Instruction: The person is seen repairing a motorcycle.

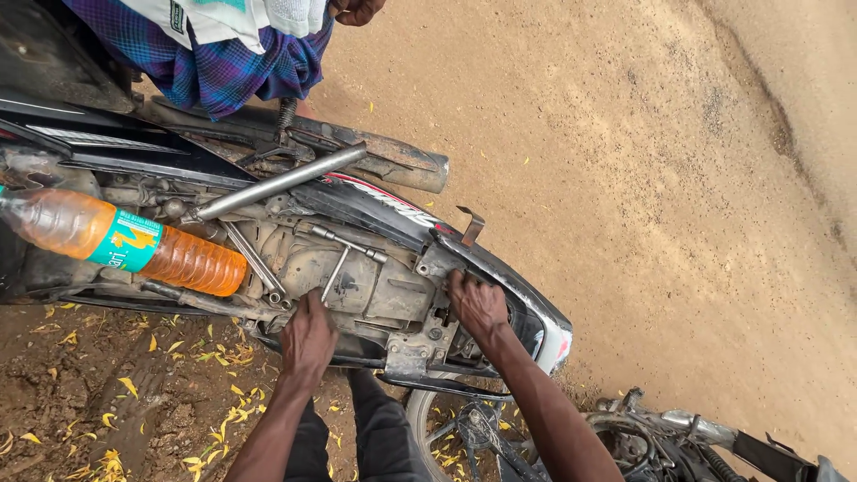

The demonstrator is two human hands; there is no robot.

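Two bare hands work at the stripped rear of a motorcycle whose seat is off. Nearest the camera, between the forearms, the rear wheel (446,428) shows below the frame, with dark trousers beside it. The left hand (308,344) is curled shut around the handle of a T-shaped socket wrench (344,254), whose shaft runs up across the grimy underseat tray (393,290) to its crossbar. The right hand (478,303) lies just beside it to the right, fingers bent and pressed against the inner edge of the tail panel (527,308); it is partly closed, and whether it grips anything cannot be told.

Further left, a clear plastic bottle (125,241) with a teal label lies on its side on the frame, touching the tray's left end. It holds an orange-amber liquid that fills it almost fully. Above it a long grey metal bar (277,183) slants across the frame toward the rusty silencer (393,161).

Beyond the motorcycle stands another person in a blue checked cloth (223,67), one hand (357,9) at the top edge. Sandy ground (643,178) spreads to the right; yellow leaves (112,460) dot the mud at the left.
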